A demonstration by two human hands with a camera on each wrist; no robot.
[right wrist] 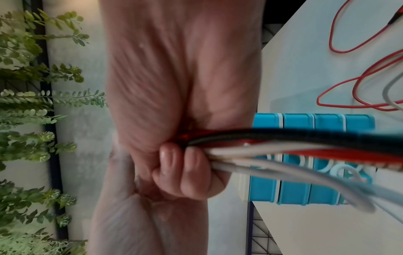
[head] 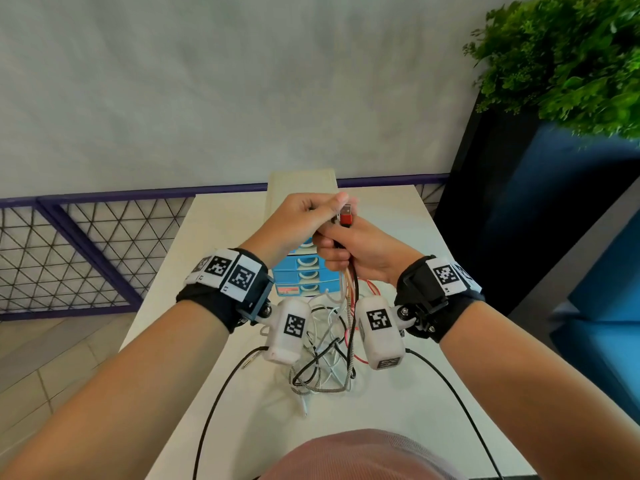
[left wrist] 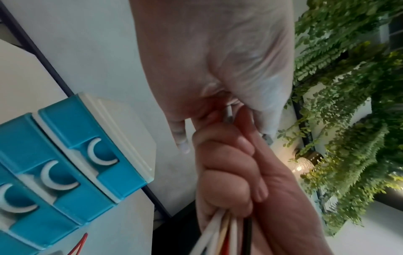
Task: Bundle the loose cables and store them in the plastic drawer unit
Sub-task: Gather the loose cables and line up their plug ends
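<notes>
Both hands are raised above the white table (head: 388,403), in front of the blue plastic drawer unit (head: 304,277). My right hand (head: 349,251) grips a bunch of cables (head: 350,296) in its fist: white, red, black and braided ones. Their red USB plug (head: 346,216) sticks out on top. My left hand (head: 308,216) pinches the cable ends just above the right fist. The cables hang down to a tangled heap (head: 325,362) on the table. In the right wrist view the cables (right wrist: 283,148) leave the curled fingers (right wrist: 191,172). All drawers (left wrist: 65,165) look closed.
A cream box (head: 303,187) stands behind the drawer unit. A green plant (head: 568,60) hangs over a dark blue partition (head: 519,209) at the right. A purple mesh railing (head: 79,251) runs at the left beyond the table edge. A red cable loop (right wrist: 359,77) lies beside the unit.
</notes>
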